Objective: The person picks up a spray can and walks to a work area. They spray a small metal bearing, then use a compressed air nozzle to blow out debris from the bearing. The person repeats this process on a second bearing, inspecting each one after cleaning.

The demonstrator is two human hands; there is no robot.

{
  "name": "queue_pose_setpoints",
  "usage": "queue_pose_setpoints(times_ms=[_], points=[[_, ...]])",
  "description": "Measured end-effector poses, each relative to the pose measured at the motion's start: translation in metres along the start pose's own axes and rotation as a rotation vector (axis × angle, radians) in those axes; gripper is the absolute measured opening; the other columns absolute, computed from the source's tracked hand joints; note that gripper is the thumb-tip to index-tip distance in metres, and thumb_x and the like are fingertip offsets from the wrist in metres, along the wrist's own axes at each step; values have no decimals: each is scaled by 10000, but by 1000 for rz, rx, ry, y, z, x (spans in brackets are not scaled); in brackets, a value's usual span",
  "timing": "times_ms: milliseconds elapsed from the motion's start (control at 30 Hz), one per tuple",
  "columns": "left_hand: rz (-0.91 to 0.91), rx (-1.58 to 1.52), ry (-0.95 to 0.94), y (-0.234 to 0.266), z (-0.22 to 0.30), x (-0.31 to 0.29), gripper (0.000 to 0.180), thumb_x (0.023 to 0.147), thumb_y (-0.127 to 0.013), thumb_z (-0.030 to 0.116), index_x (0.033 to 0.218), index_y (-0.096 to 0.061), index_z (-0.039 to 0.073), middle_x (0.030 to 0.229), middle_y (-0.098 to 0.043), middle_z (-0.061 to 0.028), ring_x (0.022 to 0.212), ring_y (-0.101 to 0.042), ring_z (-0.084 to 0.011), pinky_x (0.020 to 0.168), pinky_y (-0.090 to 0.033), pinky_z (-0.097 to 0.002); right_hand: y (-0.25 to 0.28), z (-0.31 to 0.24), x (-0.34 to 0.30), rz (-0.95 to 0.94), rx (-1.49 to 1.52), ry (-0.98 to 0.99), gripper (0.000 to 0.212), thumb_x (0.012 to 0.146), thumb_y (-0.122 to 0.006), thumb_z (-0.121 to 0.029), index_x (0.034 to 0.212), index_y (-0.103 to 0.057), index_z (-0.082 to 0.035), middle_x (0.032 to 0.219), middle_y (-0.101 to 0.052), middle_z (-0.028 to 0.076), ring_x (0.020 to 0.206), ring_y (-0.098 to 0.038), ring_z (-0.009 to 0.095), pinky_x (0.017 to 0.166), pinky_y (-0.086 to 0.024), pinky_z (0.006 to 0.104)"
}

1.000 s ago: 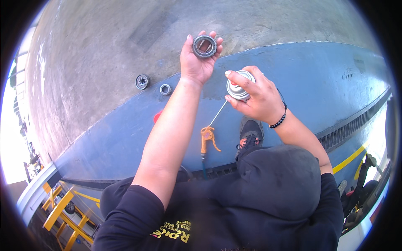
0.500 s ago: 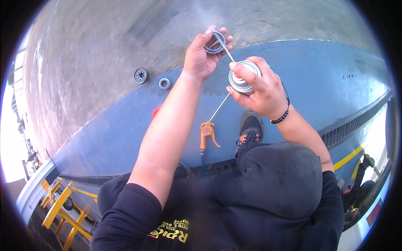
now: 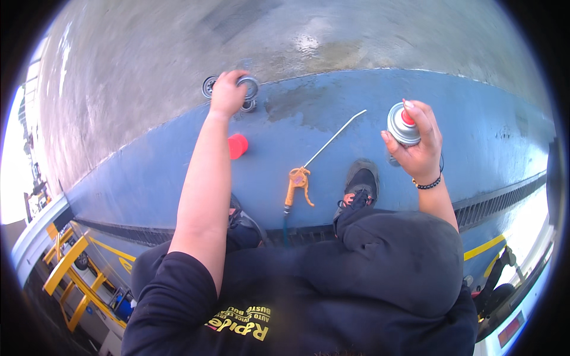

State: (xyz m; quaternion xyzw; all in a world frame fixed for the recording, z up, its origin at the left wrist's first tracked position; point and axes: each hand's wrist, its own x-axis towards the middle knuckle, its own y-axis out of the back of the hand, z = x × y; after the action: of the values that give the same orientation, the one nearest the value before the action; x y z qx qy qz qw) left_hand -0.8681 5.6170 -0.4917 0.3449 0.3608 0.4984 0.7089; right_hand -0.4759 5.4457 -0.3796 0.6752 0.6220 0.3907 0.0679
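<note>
My left hand [image 3: 228, 94] is out over the far left of the floor, fingers gripping a ring-shaped metal bearing [image 3: 252, 89]. Just left of that hand lies a round, dark metal part with holes [image 3: 208, 86]. Partly beneath the held bearing sits a smaller metal ring [image 3: 249, 106]. In my right hand [image 3: 425, 142] is a silver-topped spray can [image 3: 401, 127], held up on the right. My index finger rests by its red nozzle [image 3: 407, 117]; no spray shows.
An orange air blow gun [image 3: 298, 185] with a long thin tube lies between my feet. A red plastic cap [image 3: 238, 146] stands beside my left forearm. Wet patches mark the floor [image 3: 303, 107] ahead. A drain grate [image 3: 499, 200] crosses behind my shoes; a yellow metal frame [image 3: 80, 261] stands lower left.
My hands have moved apart. The left has carried the bearing left and down toward the parts on the floor. The right has drawn the spray can away to the right, and the spray mist is gone.
</note>
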Motion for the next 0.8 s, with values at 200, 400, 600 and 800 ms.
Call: queue_pose_setpoints(times_ms=[200,400,600,800], points=[[-109,-217,544,14,-73,-49,356,801,-679,165,1149,-733,112,1042,-739,-187,1032,-706,-306,930,-548,-401,-16,1,-19,-74,33,-104,666,762,-843,-120,1354,-538,-105,1131,-606,167,931,-636,277,796,-535,361],[110,118,495,14,-64,-51,407,803,-699,231,1198,-715,131,1271,-634,-175,1186,-618,-339,1011,-508,-396,-18,4,-17,-164,7,-142,647,770,-829,-114,1351,-546,-93,1146,-602,167,943,-636,281,814,-528,372],[-191,460,272,39,-45,-15,475,859,-656,447,1195,-723,118,1380,-574,-174,1284,-541,-317,1053,-483,-413,-24,-4,-30,-214,33,-316,631,830,-784,-62,1399,-514,-33,1330,-553,151,1172,-562,264,1002,-458,372],[-28,119,428,-7,-53,-6,363,856,-617,189,1132,-715,-25,1510,-381,-303,1168,-628,-382,1025,-504,-420,17,43,-77,-53,-282,-346,1096,655,-957,-345,1496,-350,10,1434,-435,269,1334,-454,421,1102,-413,504]])
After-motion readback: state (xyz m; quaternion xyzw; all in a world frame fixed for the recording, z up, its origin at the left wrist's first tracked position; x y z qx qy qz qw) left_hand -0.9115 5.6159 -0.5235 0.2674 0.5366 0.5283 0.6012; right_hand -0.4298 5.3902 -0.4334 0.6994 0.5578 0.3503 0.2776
